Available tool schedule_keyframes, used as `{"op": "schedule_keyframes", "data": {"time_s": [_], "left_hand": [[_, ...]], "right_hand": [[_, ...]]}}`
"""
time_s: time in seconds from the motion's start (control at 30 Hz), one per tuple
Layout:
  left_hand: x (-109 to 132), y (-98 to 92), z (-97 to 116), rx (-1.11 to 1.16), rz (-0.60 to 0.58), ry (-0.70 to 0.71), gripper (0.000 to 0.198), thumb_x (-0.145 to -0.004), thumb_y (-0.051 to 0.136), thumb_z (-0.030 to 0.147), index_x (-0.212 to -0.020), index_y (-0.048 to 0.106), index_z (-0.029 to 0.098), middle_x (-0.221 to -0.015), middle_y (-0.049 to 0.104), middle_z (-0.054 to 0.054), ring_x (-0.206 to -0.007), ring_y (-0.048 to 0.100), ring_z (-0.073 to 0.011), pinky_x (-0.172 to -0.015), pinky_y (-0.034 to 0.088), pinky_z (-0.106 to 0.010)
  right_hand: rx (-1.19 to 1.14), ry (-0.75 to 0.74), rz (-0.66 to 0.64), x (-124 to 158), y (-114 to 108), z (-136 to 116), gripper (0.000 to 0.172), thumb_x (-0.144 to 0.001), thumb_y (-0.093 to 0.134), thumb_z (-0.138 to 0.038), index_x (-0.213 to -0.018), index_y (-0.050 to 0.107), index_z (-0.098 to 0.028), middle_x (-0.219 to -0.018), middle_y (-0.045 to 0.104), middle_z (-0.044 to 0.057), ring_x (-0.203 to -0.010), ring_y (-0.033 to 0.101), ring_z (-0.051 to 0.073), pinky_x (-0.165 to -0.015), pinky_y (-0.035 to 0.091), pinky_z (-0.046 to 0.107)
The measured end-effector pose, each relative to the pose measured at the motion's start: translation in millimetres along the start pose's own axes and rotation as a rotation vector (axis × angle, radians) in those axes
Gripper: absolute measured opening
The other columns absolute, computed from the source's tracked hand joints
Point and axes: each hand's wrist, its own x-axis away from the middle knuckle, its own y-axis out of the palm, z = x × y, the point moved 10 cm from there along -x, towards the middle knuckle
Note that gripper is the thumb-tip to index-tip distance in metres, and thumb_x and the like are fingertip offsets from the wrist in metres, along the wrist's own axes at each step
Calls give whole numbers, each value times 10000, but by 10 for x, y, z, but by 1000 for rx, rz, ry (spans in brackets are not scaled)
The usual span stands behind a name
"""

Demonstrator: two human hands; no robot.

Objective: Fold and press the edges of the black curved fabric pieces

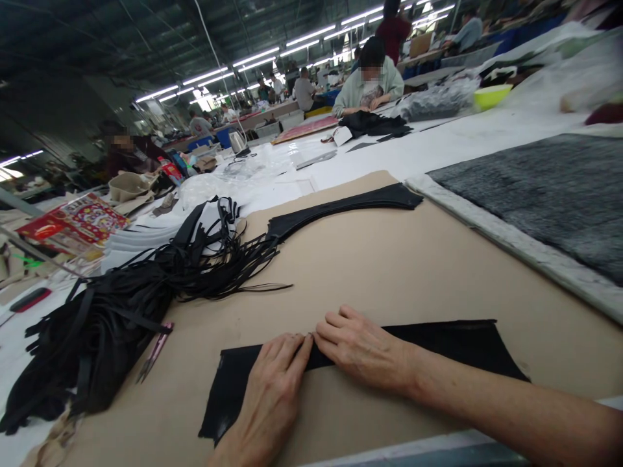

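From my station I have the black panel [438, 344] directly beneath both hands, one end showing left of the grip and the other reaching out to its right. My left hand [275, 383] and right hand [363, 350] sit side by side over the panel, fingers bent, fingertips close together; I can't tell whether either pinches the material or only presses it. All around the grip I see the tan sheet [370, 279] under the panel. Left of my hands lies a pink-handled tool [158, 349], and past it a heap of black strips [121, 311]. Beyond my fingers is a curved black piece [341, 208]; off to the right, a dark grey pad [545, 194]. Well beyond, a person [346, 97] in pale green leans over dark material [372, 124].
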Motion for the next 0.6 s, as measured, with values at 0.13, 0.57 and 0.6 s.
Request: {"op": "schedule_keyframes", "data": {"time_s": [0.13,0.57,0.6], "left_hand": [[14,52,48,-43,-17,80,444,-866,334,0,-1228,578,81,-1095,651,-114,-1003,575,-224,-868,512,-355],[141,-117,-186,-2,14,-155,471,-862,333,-11,-1250,553,143,-1126,610,-86,-1054,557,-192,-901,516,-305],[84,-41,-93,47,1,-154,490,-859,329,-12,-1276,533,147,-1129,610,-83,-1057,560,-184,-912,516,-297]], "right_hand": [[-14,-2,1,1,-5,0,68,-958,526,-141,-945,593,-144,-883,548,33,-804,435,205,-669,303,367],[-46,2,0,-4,-13,20,111,-952,537,-143,-855,588,-153,-881,553,26,-806,452,207,-685,328,379],[-46,6,-6,-7,-18,21,111,-954,535,-143,-858,588,-151,-878,555,25,-804,457,206,-691,333,379]]}}
